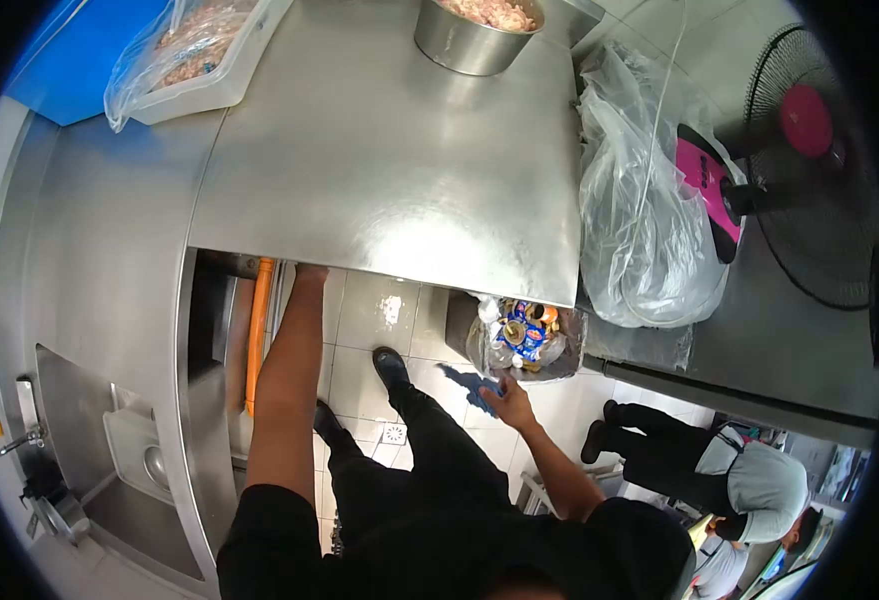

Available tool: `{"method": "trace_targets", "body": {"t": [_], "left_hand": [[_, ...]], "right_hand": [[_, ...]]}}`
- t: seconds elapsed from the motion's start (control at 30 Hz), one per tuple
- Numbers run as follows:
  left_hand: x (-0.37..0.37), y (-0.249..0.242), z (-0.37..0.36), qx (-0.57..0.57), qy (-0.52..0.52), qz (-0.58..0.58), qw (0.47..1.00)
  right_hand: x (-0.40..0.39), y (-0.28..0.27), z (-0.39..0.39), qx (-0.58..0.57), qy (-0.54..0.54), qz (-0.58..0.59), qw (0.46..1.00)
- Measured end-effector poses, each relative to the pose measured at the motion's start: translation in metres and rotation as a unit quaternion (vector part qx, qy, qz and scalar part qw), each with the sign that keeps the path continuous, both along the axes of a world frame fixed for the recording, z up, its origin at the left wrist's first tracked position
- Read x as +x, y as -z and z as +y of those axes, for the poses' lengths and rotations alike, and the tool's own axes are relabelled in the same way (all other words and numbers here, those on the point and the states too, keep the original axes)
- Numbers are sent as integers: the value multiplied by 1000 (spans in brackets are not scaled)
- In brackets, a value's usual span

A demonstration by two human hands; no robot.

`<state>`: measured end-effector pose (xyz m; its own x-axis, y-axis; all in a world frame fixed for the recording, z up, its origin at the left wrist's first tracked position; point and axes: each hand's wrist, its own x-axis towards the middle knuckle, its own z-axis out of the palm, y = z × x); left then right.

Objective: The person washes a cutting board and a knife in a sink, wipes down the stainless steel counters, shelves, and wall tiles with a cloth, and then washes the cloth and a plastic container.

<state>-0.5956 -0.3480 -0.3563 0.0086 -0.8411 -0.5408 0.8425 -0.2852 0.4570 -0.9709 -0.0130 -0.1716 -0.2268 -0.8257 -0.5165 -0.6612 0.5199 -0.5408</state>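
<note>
One blue cloth (pixel 469 385) hangs from the gripping right hand (pixel 509 405), just below the frame's middle, near the bin (pixel 579 352). The left hand (pixel 311 271) reaches under the bench (pixel 389 150), left of centre; hidden fingers leave its grip unclear.

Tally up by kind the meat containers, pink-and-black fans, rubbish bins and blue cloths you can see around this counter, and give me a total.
Meat containers, white tub and steel pot: 2
Pink-and-black fan: 1
Rubbish bin: 1
Blue cloth, in the right hand: 1
Total: 5
</note>
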Motion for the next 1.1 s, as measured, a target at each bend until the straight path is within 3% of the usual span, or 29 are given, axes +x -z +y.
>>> {"method": "trace_targets", "body": {"t": [0.07, 0.1, 0.17, 0.33, 0.57, 0.7, 0.77, 0.8, 0.83, 0.87, 0.9, 0.97, 1.0, 1.1], "left_hand": [[-18, -32, -5, 0, -37, -18, 999], [-20, -36, -6, 1, -43, -19, 999], [-22, -43, -8, -1, -54, -22, 998], [-13, -44, -8, -8, -69, -22, 997], [-3, -47, 1, -11, -87, -28, 996], [8, -67, 31, -1, -87, -44, 995], [8, -95, 57, 88, 14, -240, 967], [5, -120, 75, 71, 12, -232, 970], [6, -138, 89, 53, 7, -225, 973], [13, -130, 104, 34, -2, -198, 980], [14, -139, 122, 39, -22, -217, 975], [30, -127, 156, 86, -17, -196, 977], [39, -121, 181, 103, -29, -196, 975], [54, -98, 226, 102, -38, -208, 972]], "right_hand": [[-14, 14, 5, 82, 78, -83, 990], [-16, 16, 0, 83, 76, -86, 990], [-18, 17, -7, 126, 158, -201, 959], [-9, 44, -26, 79, 164, -283, 942], [21, 19, -77, 69, 158, -382, 908], [31, 21, -95, 79, 126, -378, 914], [43, 16, -108, 60, 109, -325, 937], [50, 26, -114, 34, 107, -347, 931], [63, 1, -130, 82, 112, -284, 949], [45, 93, -124, -27, 42, -160, 986], [44, 157, -129, -77, 165, -319, 930], [65, 116, -165, -8, 182, -430, 884], [72, 120, -180, -31, 199, -398, 895], [112, 68, -218, -118, 233, -461, 848]]}}
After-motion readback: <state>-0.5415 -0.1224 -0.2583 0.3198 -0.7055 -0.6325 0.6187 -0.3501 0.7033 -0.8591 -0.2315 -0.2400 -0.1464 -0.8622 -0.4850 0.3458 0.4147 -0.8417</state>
